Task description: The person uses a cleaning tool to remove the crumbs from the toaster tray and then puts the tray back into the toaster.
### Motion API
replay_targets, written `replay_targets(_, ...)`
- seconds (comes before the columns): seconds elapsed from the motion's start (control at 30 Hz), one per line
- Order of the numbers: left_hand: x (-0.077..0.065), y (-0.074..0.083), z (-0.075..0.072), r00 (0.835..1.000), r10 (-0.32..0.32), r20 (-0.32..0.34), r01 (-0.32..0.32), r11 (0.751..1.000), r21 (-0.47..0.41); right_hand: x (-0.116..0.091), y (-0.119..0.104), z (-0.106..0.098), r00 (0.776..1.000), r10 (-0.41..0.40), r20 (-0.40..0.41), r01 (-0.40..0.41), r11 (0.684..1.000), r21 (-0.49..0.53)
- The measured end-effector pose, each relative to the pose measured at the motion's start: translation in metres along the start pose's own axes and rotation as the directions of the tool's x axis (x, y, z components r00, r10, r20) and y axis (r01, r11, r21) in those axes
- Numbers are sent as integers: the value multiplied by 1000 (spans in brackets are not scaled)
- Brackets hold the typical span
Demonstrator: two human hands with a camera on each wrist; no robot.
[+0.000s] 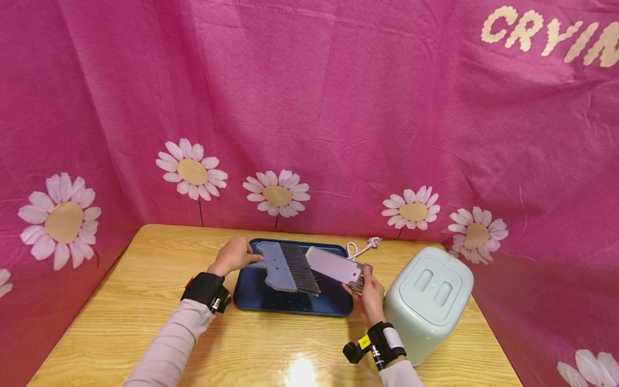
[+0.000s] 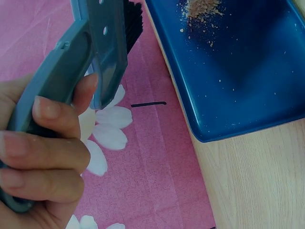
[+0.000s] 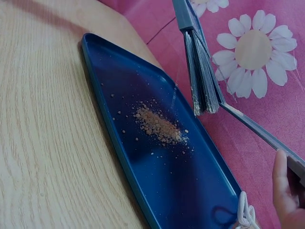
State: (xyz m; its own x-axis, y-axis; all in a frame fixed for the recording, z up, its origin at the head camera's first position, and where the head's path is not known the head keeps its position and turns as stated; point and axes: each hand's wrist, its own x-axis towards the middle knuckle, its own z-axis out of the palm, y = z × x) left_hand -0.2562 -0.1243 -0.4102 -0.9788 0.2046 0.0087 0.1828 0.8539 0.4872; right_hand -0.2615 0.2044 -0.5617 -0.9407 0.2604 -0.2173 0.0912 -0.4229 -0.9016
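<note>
Above a dark blue tray (image 1: 295, 306), my left hand (image 1: 233, 257) grips the handle of a blue-grey brush (image 1: 276, 266). The fingers wrap round that handle (image 2: 57, 71) in the left wrist view. A flat pale dustpan (image 1: 333, 263) with a grey, slotted end is pinched at that end by my right hand (image 1: 369, 295). In the right wrist view the brush's dark bristles (image 3: 200, 76) meet the far edge of the thin dustpan (image 3: 259, 129), both raised over the tray. Brown crumbs (image 3: 157, 125) lie heaped on the tray, with loose specks around them.
A pale green lidded bin (image 1: 430, 301) stands right of the tray, close to my right forearm. A white cable with a plug (image 1: 372, 243) lies behind the tray's right corner. Pink cloth with daisies (image 1: 309, 107) hangs behind the wooden table (image 1: 271, 344).
</note>
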Motion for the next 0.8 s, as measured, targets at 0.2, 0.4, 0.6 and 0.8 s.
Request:
replay_targets(0.2,-2,-1,-3,1000,-10,8,10,1000,-9,-5,-3,2,1000,-23,1,23,999,-38)
replay_targets(0.4,-4,-3,-6,1000,8,-5,-8,1000,-3,-11,-8,3,999,-25,31,26,999,-27)
replay_targets(0.6,-5,-5,-9,1000,1,1,-1,1000,5,-5,-4,1,1000,-13,4,13,1000,-4)
replay_targets(0.8,-6,-8,-15,999,36,14,-35,999,-25,-14,-11,6,1000,-10,-10,9,999,-33)
